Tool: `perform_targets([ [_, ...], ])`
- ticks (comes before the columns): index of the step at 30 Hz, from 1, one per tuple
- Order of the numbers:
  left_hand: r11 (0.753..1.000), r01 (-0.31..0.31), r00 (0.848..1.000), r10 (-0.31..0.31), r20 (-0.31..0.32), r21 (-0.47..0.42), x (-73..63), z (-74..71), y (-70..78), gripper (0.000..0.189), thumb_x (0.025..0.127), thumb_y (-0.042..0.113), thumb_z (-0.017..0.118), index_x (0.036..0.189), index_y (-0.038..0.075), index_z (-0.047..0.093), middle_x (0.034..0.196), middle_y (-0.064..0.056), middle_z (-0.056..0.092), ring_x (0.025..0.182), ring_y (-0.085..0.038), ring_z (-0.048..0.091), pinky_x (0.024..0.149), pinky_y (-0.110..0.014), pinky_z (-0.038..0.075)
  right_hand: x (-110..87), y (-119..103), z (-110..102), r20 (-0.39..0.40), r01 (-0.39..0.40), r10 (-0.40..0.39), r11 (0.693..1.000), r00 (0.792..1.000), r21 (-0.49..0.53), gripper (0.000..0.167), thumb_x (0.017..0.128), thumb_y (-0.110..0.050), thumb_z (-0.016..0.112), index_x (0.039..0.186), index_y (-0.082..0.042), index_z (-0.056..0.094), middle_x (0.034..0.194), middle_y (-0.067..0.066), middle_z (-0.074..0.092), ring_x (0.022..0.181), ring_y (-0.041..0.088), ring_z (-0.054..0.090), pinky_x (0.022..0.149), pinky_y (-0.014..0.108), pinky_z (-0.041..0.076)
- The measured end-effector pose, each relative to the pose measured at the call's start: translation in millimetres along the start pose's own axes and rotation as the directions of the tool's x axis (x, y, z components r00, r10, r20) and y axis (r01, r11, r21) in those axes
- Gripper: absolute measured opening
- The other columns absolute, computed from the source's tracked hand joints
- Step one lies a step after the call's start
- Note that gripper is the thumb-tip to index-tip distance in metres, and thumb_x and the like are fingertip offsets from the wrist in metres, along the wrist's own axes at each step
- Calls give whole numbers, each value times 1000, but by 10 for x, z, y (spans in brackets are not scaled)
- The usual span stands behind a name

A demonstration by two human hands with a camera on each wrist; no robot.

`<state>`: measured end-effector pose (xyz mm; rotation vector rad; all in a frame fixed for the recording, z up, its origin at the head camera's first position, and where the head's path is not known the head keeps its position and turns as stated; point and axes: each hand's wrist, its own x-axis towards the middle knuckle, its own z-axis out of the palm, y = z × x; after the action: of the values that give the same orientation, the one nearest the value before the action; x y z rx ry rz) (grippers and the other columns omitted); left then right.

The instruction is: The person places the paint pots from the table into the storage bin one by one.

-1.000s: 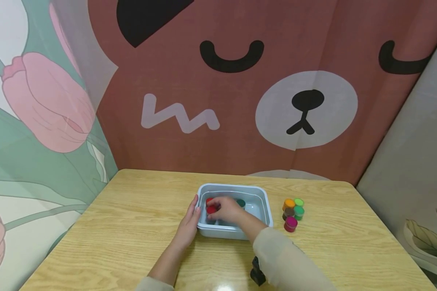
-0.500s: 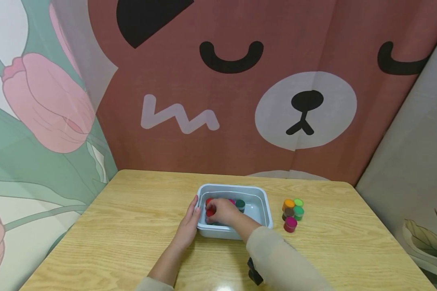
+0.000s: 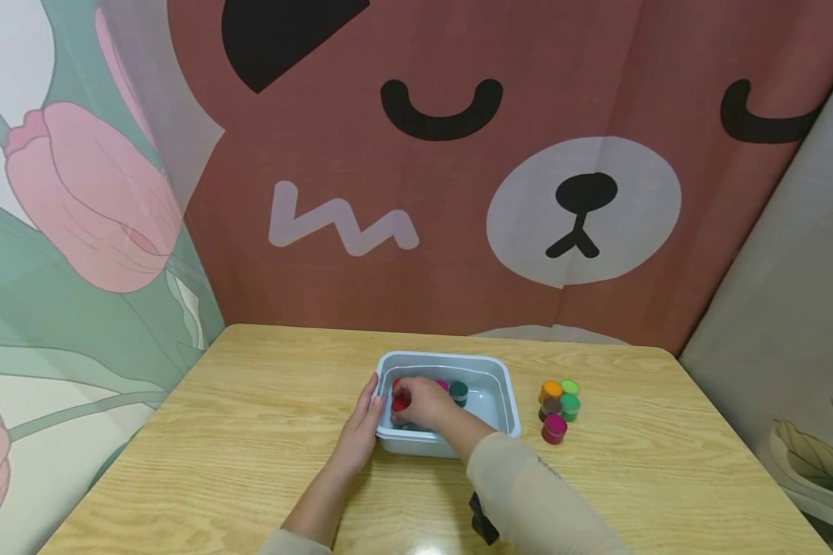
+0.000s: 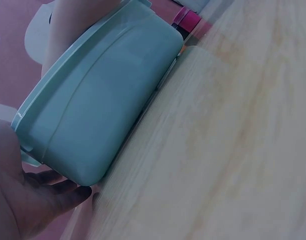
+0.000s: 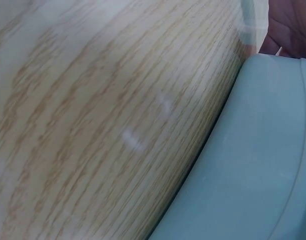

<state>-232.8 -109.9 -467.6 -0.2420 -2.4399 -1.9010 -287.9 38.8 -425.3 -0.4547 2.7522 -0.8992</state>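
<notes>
A pale blue plastic tub (image 3: 444,444) stands on the wooden table. My left hand (image 3: 356,438) holds its left end, thumb at the rim and fingers along the outer wall, as the left wrist view also shows. Inside the tub, my right hand (image 3: 426,403) pinches a small red-lidded pot (image 3: 400,402) near the left wall. Another red-lidded pot (image 3: 397,381) shows just behind it. Farther right in the tub are a magenta-lidded pot (image 3: 443,385), partly covered by the hand, and a dark green one (image 3: 459,393). The right wrist view shows only the tub's outer wall (image 5: 248,160), table and left hand.
Right of the tub several small pots cluster on the table (image 3: 271,432): orange (image 3: 550,390), light green (image 3: 570,386), green (image 3: 569,405), brown (image 3: 550,408) and magenta (image 3: 554,428). A black device (image 3: 483,521) sits at my right sleeve. Printed curtains hang behind.
My right hand has shifted slightly left and toward me with the red-lidded pot, then nearly stopped. The magenta-lidded pot in the tub has come into view. My left hand stays put.
</notes>
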Motion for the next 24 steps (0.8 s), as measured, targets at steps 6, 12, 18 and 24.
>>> perform_targets([
  [6,999,32,999,-32,12,-6,7,-9,1,53,108,33,33,157,18,23,162,-15,25,149,-41,21,118,-64,17,-14,-1,-16,-10,-4,5,998,1000,64,39,78,-15,83,113,-9,68,104,5,70,98,19,62,97,41,52],
  [12,1000,29,1000,-29,10,2,8,-4,-9,53,107,34,33,157,17,23,161,-17,26,148,-42,22,117,-65,19,-54,10,-51,-28,-1,5,991,1000,134,39,79,-14,82,115,-9,67,107,6,69,102,20,62,98,43,51],
  [18,1000,2,1000,-2,-5,1,3,3,-20,53,107,33,35,156,15,25,160,-19,27,147,-42,25,117,-64,20,-91,45,-106,-53,45,-36,982,998,184,39,78,-14,82,113,-6,67,104,8,70,98,20,63,90,39,53],
  [24,1000,11,1000,-12,-7,-10,-5,2,-21,54,107,35,35,156,17,25,161,-17,26,147,-42,24,118,-64,18,-139,52,-186,-71,61,-46,971,996,229,40,80,-15,80,116,-5,66,109,11,70,99,23,65,89,39,54],
])
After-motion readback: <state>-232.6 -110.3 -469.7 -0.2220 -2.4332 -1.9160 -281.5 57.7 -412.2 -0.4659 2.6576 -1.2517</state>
